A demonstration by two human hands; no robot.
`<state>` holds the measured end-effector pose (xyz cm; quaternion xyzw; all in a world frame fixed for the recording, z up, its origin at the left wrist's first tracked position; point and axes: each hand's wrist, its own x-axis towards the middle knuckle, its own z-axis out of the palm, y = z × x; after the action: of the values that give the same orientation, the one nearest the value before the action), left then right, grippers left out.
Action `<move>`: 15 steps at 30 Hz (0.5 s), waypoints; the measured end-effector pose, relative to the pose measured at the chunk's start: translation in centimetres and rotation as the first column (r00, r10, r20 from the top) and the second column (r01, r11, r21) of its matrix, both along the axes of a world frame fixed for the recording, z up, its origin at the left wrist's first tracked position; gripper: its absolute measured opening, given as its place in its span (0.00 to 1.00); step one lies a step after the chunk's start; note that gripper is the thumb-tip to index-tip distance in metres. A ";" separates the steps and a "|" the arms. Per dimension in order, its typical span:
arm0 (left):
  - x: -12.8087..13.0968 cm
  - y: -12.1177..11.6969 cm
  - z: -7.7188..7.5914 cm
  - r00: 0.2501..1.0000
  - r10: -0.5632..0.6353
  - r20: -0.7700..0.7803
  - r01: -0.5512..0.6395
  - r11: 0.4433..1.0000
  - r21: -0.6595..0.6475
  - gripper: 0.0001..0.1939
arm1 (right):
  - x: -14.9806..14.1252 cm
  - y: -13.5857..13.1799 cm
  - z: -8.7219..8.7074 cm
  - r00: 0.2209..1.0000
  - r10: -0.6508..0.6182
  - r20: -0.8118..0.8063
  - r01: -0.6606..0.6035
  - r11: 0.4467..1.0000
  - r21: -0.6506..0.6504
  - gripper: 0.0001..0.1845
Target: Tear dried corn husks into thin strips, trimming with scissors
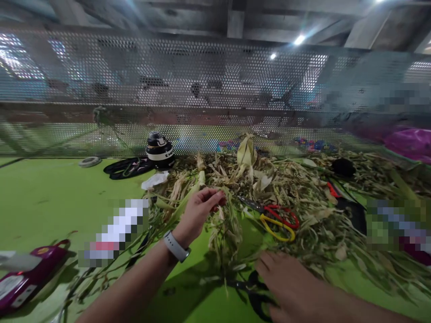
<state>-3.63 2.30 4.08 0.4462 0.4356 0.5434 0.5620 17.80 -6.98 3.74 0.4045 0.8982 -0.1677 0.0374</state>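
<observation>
My left hand (199, 211), with a white watch on its wrist, reaches into a heap of dried stalks and leaves (289, 197) on the green table (47, 202). Its fingers are curled and pinched on a dry stalk (225, 224) that hangs down from them. My right hand (286, 282) lies low at the near edge of the heap, fingers stretched out flat over black-handled scissors (251, 287). Red and yellow handled scissors (279, 222) lie on the leaves just right of the left hand.
A perforated metal screen (202, 89) runs along the back of the table. A black and white bottle (160, 150), a black strap (126, 168) and a tape roll (89, 161) sit at the back left. A purple pouch (27, 278) lies near left.
</observation>
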 end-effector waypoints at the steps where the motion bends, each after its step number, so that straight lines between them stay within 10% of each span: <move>1: 0.0 0.0 0.0 1.000 -0.012 -0.005 0.012 1.000 -0.004 0.09 | -0.2 -0.3 -0.7 0.999 -0.015 0.040 0.015 1.000 0.000 0.23; 15: -0.8 0.1 0.8 0.998 -0.004 0.063 0.006 0.999 -0.035 0.10 | -1.7 1.2 0.1 0.994 0.042 0.102 -0.041 0.999 -0.007 0.24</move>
<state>-4.46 2.40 4.86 0.4200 0.4259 0.5481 0.5847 16.06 -5.76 3.85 0.3937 0.9029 -0.1485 0.0876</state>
